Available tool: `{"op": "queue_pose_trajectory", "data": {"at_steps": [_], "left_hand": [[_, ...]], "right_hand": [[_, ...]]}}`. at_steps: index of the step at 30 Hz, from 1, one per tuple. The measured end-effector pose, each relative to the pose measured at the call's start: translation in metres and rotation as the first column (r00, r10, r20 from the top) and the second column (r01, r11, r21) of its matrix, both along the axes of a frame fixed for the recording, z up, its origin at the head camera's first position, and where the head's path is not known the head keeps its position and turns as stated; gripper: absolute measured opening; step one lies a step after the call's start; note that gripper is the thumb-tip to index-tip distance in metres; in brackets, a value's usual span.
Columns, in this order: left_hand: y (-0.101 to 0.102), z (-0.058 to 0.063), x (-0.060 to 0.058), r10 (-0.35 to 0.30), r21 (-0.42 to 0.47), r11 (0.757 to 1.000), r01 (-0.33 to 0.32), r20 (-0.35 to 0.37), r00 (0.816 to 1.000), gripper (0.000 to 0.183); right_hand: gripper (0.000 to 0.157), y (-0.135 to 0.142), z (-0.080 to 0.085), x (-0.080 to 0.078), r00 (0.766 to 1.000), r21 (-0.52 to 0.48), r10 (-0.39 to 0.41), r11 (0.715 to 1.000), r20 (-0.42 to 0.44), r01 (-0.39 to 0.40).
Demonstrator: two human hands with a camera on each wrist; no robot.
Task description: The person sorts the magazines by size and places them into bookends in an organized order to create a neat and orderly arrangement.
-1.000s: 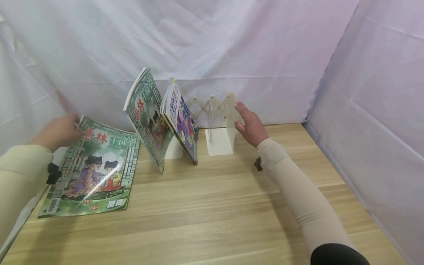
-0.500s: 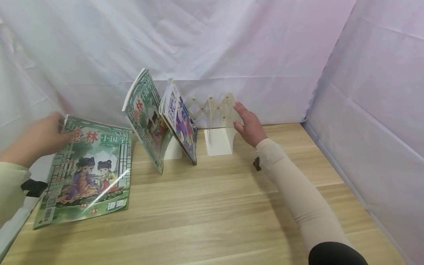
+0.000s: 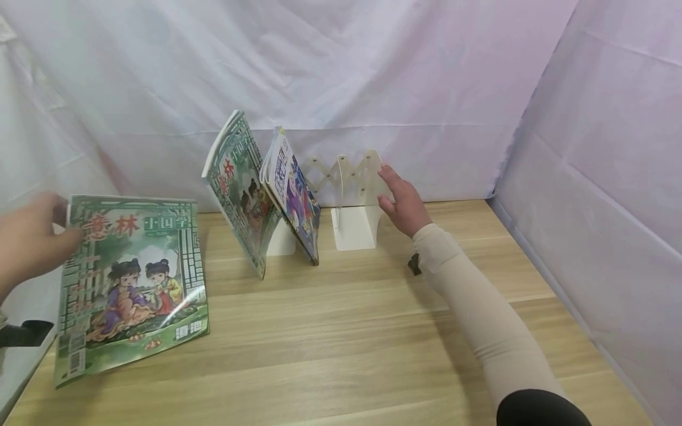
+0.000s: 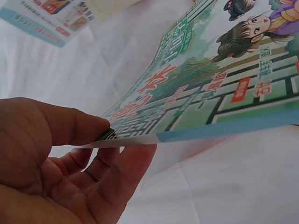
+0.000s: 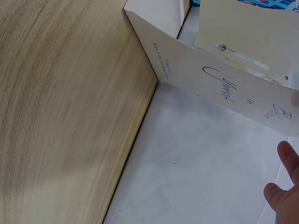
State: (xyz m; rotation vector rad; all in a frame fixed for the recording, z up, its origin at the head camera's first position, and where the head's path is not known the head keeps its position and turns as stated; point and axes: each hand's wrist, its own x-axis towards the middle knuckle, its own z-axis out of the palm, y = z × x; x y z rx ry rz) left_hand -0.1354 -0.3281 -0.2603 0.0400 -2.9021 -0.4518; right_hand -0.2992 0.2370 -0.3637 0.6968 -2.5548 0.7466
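Observation:
My left hand (image 3: 32, 245) pinches a green illustrated magazine (image 3: 133, 284) at its upper left corner. In the left wrist view the thumb lies on the cover and the fingers are under the spine edge (image 4: 205, 134). The magazine is tilted at the left of the table, cover facing up. My right hand (image 3: 407, 204) has its fingers extended, fingertips right at the end plate of a white expandable bookend (image 3: 354, 231). Printed script shows on that plate (image 5: 219, 86) in the right wrist view. A matching green magazine (image 3: 242, 189) and several purple-and-blue booklets (image 3: 295, 198) lean in the bookend's left part.
The wooden table (image 3: 341, 343) backs onto a white cloth curtain (image 3: 426, 71). More cloth (image 3: 613, 195) hangs along its right side. Scissor-style metal links (image 3: 322, 171) join the bookend's plates at the back.
My left hand has moved left and nearer to me with the green magazine, turning its cover more upright in view. The right hand stays at the bookend's end plate.

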Motion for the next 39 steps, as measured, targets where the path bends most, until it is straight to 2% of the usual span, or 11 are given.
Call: {"op": "queue_pose_trajectory", "data": {"at_steps": [5, 10, 14, 18, 22, 24, 27, 30, 32, 39], "left_hand": [[0.003, -0.003, 0.013, 0.007, 0.082, 0.997, 0.001, -0.1, 0.995, 0.037], [-0.014, -0.02, 0.015, 0.01, 0.123, 0.992, 0.017, -0.212, 0.977, 0.036], [-0.027, -0.033, 0.017, 0.05, 0.15, 0.989, -0.007, -0.284, 0.957, 0.039], [-0.03, -0.038, 0.021, 0.092, 0.213, 0.977, -0.027, -0.3, 0.95, 0.042], [-0.026, -0.041, 0.028, 0.113, 0.294, 0.956, -0.014, -0.32, 0.941, 0.037], [-0.024, -0.043, 0.032, 0.114, 0.33, 0.944, 0.001, -0.329, 0.937, 0.045], [-0.019, -0.045, 0.038, 0.131, 0.352, 0.936, -0.001, -0.346, 0.929, 0.046], [-0.013, -0.043, 0.045, 0.178, 0.357, 0.933, -0.041, -0.36, 0.916, 0.044], [-0.008, -0.042, 0.049, 0.194, 0.379, 0.924, -0.048, -0.358, 0.913, 0.044], [0.005, -0.037, 0.057, 0.179, 0.458, 0.889, 0.011, -0.37, 0.912, 0.048]], "right_hand": [[0.056, -0.001, -0.003, 0.001, 1.0, -0.005, 0.0, 1.0, 0.008, 0.0], [0.056, -0.001, -0.006, 0.001, 1.0, 0.003, 0.0, 1.0, -0.006, 0.0], [0.058, -0.002, -0.006, 0.001, 1.0, -0.005, 0.012, 1.0, -0.014, -0.012], [0.058, -0.003, -0.006, 0.0, 1.0, -0.003, 0.012, 1.0, -0.012, -0.012], [0.058, -0.003, -0.005, 0.001, 1.0, -0.003, 0.008, 1.0, 0.001, -0.008], [0.057, -0.003, -0.005, 0.001, 1.0, -0.003, 0.004, 1.0, 0.003, -0.004], [0.057, -0.004, -0.006, 0.001, 1.0, -0.004, -0.003, 1.0, -0.002, 0.003], [0.057, -0.003, -0.006, 0.001, 1.0, -0.009, 0.001, 1.0, -0.011, -0.001], [0.057, -0.002, -0.005, 0.002, 1.0, -0.016, 0.002, 1.0, -0.012, -0.002], [0.057, 0.002, -0.004, 0.003, 1.0, -0.014, -0.024, 1.0, 0.001, 0.024]]}}
